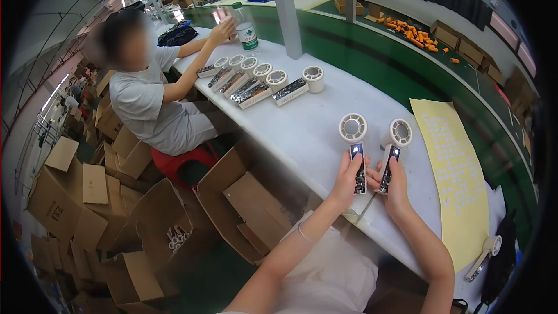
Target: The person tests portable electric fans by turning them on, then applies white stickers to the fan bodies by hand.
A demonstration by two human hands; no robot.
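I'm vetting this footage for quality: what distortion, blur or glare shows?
Head view: fisheye distortion, with black corners and the long white table bowing at its far edge; head view: the seated, grey-shirted co-worker's head is blurred; head view: small bright spots glare on the dark narrow circuit boards in the left hand and right hand.

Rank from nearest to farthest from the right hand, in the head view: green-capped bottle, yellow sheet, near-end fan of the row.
1. Yellow sheet, just right of the right hand.
2. Near-end fan, forward-left.
3. Green-capped bottle, farther forward-left, beyond that fan.
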